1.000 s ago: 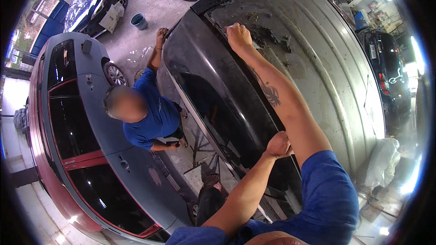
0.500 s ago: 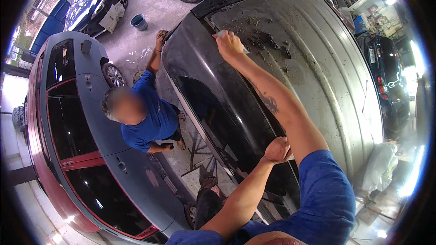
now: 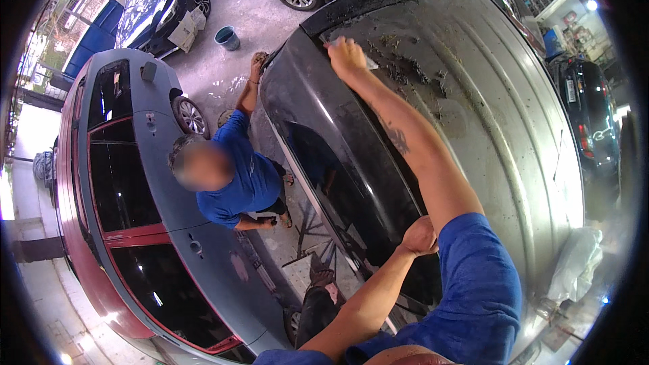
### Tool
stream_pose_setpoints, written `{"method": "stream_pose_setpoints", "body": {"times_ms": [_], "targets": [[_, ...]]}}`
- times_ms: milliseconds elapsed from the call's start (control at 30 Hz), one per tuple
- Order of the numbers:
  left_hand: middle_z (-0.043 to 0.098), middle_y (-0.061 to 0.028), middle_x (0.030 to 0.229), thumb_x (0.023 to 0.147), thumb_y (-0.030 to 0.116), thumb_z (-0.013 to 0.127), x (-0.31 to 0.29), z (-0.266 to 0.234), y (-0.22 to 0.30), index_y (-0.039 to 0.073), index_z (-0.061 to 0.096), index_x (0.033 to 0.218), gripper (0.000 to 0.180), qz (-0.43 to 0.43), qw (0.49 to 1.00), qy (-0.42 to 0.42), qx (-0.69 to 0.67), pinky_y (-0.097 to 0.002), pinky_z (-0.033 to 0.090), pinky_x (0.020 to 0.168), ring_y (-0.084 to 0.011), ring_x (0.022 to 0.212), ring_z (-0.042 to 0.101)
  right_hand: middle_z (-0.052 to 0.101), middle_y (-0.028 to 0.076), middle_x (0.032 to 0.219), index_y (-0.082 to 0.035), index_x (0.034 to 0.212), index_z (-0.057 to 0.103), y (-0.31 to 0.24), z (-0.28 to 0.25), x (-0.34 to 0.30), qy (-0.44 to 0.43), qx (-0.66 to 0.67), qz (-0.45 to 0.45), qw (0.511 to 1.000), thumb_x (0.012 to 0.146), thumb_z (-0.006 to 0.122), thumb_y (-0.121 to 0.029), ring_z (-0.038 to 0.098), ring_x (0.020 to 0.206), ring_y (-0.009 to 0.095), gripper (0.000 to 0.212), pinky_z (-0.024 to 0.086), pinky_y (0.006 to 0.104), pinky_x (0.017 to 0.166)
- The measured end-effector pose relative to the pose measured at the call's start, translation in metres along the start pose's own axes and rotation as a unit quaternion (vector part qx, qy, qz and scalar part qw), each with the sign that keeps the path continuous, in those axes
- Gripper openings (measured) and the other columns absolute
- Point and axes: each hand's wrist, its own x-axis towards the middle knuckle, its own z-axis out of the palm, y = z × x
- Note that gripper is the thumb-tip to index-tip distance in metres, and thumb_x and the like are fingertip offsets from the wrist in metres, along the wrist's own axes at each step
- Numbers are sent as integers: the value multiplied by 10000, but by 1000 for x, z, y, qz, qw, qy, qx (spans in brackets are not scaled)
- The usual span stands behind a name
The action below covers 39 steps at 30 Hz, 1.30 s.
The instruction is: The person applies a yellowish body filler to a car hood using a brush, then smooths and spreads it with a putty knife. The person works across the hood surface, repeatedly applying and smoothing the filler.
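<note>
My right hand (image 3: 347, 59) reaches far along the left side of a dark car's dusty roof (image 3: 500, 155). Its fingers are closed round a thin, pale, flat piece like a scraper (image 3: 371, 63), mostly hidden by the hand. That hand is at the seam between the roof panel and the glossy black side (image 3: 338, 108). Dark scraps and dry plant bits (image 3: 409, 67) lie on the roof just right of it. Nearer to me, my left hand (image 3: 420, 236) is curled over the same roof edge, its fingertips partly hidden behind my right arm.
A co-worker in a blue shirt (image 3: 250, 176) stands between this car and a grey and red car (image 3: 145, 182), one hand on the black car's side. A teal bucket (image 3: 228, 38) stands on the floor beyond. Clear plastic sheeting (image 3: 577, 263) hangs at the right.
The view has shifted, so the cars sit farther right in the picture. My right hand has moved a little farther away along the roof seam. My left hand stays at the edge.
</note>
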Motion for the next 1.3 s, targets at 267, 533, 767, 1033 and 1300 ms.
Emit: {"method": "stream_pose_setpoints", "body": {"times_ms": [267,533,767,1033,1300], "targets": [[598,-181,1174,853,316,570,3,-9,19,44,554,1169,417,18,998,32,57,-441,457,941,-363,1090,564,618,116,1014,-55,863,704,-11,17,7,20,-34,-51,998,947,490,-266,602,981,307,312,510,414,785],[536,-204,1293,816,391,620,3,-7,9,53,519,1281,583,100,987,65,107,-426,383,1057,-376,1227,475,600,119,1007,-75,895,692,-22,-5,30,65,-17,-46,997,959,467,-277,573,984,312,309,488,437,789],[631,-185,1012,827,283,558,1,-5,-12,46,591,1055,331,111,980,46,158,-461,480,832,-380,934,595,612,135,1024,-89,929,689,-22,10,37,-23,-15,-20,999,950,477,-284,580,998,323,289,496,427,793],[627,-175,982,827,275,555,-3,4,-19,48,591,1028,306,97,982,7,159,-454,479,800,-371,890,598,639,140,950,-61,881,693,-16,23,62,55,-13,7,998,955,484,-255,636,919,316,295,541,411,750],[617,-168,950,827,269,558,-4,1,-17,46,587,1008,289,95,981,2,171,-447,476,793,-363,870,594,656,144,1005,-86,910,722,-18,22,74,59,15,45,997,863,555,-178,642,953,321,196,546,417,743]]}}
